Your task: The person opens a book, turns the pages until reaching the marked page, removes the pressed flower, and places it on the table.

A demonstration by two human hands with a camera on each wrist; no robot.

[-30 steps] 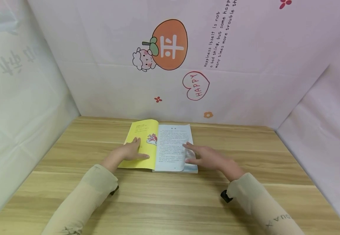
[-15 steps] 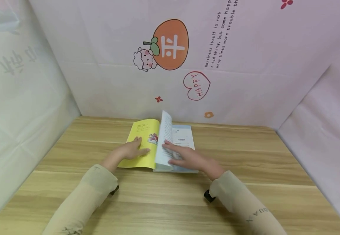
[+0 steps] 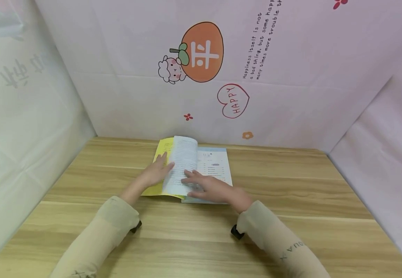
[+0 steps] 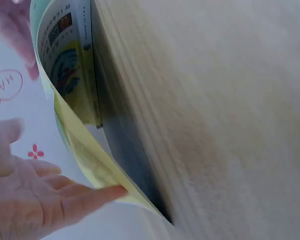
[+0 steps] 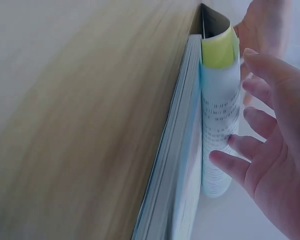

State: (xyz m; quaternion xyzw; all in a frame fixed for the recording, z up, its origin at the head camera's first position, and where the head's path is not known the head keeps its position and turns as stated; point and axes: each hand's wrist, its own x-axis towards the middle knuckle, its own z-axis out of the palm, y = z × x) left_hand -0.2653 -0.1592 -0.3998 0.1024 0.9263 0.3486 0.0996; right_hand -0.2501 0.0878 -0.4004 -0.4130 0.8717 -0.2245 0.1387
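Hands (image 3: 155, 173) (image 3: 214, 189) partly covering open book (image 3: 218, 164), wooden table (image 3: 187, 241) around, printed backdrop (image 3: 301, 104) behind.

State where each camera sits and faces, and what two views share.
Head: head-worn, facing down and forward at the open book; left hand, right hand, sleeves show.
Left wrist: worn there, facing the curved yellow sheet; both hands show.
Right wrist: worn there, facing the page edges; both hands show.
Head and left wrist share the heart print.

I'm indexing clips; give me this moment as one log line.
left hand: touching yellow page | right hand: against curled white page | book: open on table
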